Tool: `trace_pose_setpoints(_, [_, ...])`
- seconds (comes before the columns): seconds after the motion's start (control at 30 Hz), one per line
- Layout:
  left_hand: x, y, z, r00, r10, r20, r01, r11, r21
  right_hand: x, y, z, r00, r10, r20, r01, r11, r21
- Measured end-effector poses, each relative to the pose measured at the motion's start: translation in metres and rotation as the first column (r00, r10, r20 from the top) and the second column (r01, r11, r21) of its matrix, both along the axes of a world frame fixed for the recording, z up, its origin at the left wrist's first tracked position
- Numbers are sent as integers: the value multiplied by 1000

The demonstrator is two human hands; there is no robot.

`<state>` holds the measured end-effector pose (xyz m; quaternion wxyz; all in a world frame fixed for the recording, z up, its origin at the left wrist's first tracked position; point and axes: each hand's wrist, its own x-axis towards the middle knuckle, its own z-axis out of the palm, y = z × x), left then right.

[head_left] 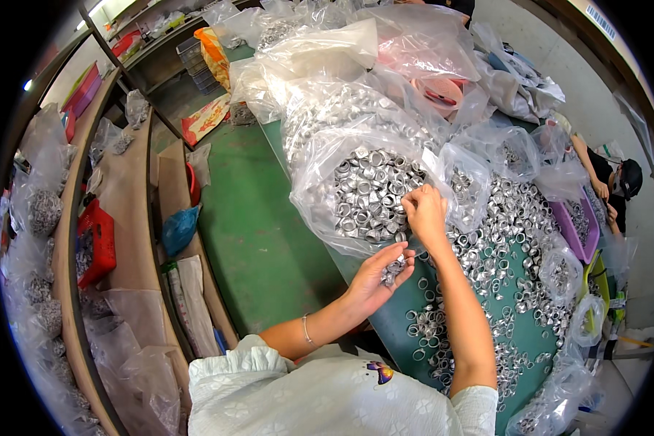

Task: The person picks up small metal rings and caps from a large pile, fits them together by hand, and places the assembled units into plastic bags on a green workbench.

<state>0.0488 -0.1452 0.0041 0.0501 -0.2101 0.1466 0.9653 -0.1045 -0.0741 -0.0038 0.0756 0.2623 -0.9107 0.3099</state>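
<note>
My left hand (376, 282) is cupped beside the near edge of the clear plastic bag (311, 196), its fingers curled round several small silvery metal rings (394, 270). Just beyond it, my right hand (426, 212) is at the bag's right side with thumb and fingertips pinched together. Whatever those fingertips hold, if anything, is too small to make out. The bag lies open and is full of shiny metal rings (370, 190). Many more loose rings (512, 225) are spread over the green table (392, 327) to the right of my right forearm.
More ring-filled bags (341, 109) crowd the table's far side. On the right are a purple basket (575, 221) and a person (607, 174). Wooden shelves (127, 218) on the left hold bags and a red basket (98, 247). Green floor (251, 218) lies between.
</note>
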Motion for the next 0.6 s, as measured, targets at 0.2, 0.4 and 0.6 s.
trace_pose_setpoints(0.2, [2, -2, -2, 1000, -9, -6, 9, 1000, 1, -6, 11, 0, 990, 33, 136, 3, 966, -259])
trace_pose_setpoints(0.4, [6, 0, -1, 1000, -18, -15, 18, 1000, -8, 7, -1, 9, 999, -4, -40, 5, 1000, 26])
trace_pose_setpoints(0.6, [5, 2, -2, 999, -28, -22, 28, 1000, 5, -9, 2, -1, 978, -19, 206, 53, 986, -160])
